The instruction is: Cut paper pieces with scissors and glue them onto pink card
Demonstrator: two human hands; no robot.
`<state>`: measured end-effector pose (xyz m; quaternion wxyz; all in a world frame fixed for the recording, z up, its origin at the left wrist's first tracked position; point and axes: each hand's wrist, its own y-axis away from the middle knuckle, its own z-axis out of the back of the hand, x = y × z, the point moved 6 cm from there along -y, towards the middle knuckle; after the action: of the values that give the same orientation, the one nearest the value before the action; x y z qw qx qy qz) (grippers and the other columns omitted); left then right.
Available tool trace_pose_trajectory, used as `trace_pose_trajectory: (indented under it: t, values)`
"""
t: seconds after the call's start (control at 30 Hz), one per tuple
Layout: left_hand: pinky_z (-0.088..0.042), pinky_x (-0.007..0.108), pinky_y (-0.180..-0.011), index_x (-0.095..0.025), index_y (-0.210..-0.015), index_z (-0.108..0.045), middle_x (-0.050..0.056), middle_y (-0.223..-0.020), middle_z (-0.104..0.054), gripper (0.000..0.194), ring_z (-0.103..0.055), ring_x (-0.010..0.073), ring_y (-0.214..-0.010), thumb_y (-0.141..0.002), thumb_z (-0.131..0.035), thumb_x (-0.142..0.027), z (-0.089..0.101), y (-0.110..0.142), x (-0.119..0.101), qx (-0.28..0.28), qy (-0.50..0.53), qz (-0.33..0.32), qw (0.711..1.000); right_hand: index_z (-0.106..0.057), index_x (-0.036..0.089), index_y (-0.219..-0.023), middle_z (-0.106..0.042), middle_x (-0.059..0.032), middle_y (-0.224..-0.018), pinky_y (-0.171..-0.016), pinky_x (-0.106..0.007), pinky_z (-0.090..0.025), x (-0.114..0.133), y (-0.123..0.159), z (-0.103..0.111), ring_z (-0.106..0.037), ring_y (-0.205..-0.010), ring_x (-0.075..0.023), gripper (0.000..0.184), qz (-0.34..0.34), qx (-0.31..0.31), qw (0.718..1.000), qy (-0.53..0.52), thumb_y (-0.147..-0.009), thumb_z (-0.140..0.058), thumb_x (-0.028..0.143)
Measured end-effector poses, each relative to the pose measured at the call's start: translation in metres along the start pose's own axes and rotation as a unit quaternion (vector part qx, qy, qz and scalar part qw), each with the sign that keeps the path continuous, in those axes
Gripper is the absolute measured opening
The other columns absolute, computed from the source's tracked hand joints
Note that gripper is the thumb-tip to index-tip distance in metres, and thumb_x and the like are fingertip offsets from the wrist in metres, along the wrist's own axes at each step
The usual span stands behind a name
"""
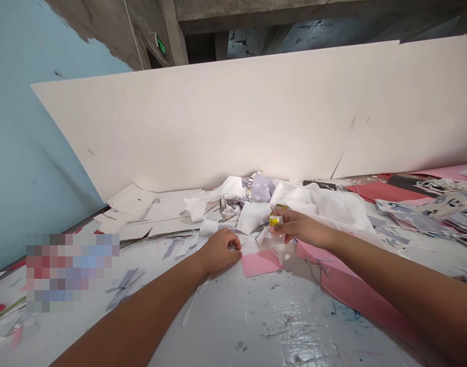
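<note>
text: none readable | green sign (161,46): marks too small to read

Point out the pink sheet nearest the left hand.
The small pink sheet just right of the left hand. The long pink sheet lies partly beneath the right forearm; the far pink sheet is by the white board.

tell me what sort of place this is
Probably a craft or sewing workshop: pale patterned flat scraps and a flat pink rectangular sheet lie on a scuffed white tabletop.

A workshop, by its bare concrete beams (256,13) and scrap-strewn table (218,321).
</note>
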<state>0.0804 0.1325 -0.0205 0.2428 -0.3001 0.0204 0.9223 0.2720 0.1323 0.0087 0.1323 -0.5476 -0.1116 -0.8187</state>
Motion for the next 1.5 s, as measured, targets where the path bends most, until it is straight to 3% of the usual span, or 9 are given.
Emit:
trace_pose_trajectory:
  t: [0.43, 0.73, 1.5]
  values:
    - [-0.042, 0.026, -0.068, -0.020, -0.072, -0.058, 0.002, -0.086, -0.051, 0.010, -0.049, 0.0149, -0.077, -0.064, -0.054, -0.024, -0.001, -0.001, 0.001, 0.003, 0.004, 0.003, 1.000, -0.058, 0.019, -0.085, -0.054, -0.0027, -0.082, -0.053, -0.023, -0.046, -0.001, -0.003, 0.004, -0.053, -0.069, -0.0152, 0.026, 0.008, -0.021, 1.000, -0.009, -0.065, -0.066, 0.035]
    - [-0.042, 0.027, -0.069, -0.020, -0.072, -0.058, 0.002, -0.087, -0.052, 0.010, -0.050, 0.0153, -0.077, -0.064, -0.055, -0.024, -0.001, 0.000, 0.001, 0.003, 0.010, 0.007, 1.000, -0.055, 0.019, -0.094, -0.052, -0.0014, -0.075, -0.055, -0.025, -0.047, -0.010, -0.007, 0.008, -0.053, -0.067, -0.0150, 0.037, -0.001, -0.051, 0.998, -0.022, -0.065, -0.067, 0.040]
    - [-0.042, 0.026, -0.069, -0.019, -0.071, -0.058, 0.002, -0.088, -0.052, 0.011, -0.050, 0.0153, -0.078, -0.064, -0.054, -0.026, -0.001, 0.001, 0.001, 0.004, 0.012, 0.011, 1.000, -0.052, 0.019, -0.082, -0.054, -0.0007, -0.077, -0.056, -0.023, -0.043, -0.009, -0.008, 0.008, -0.050, -0.068, -0.0136, 0.026, 0.021, -0.089, 0.995, -0.034, -0.068, -0.063, 0.038]
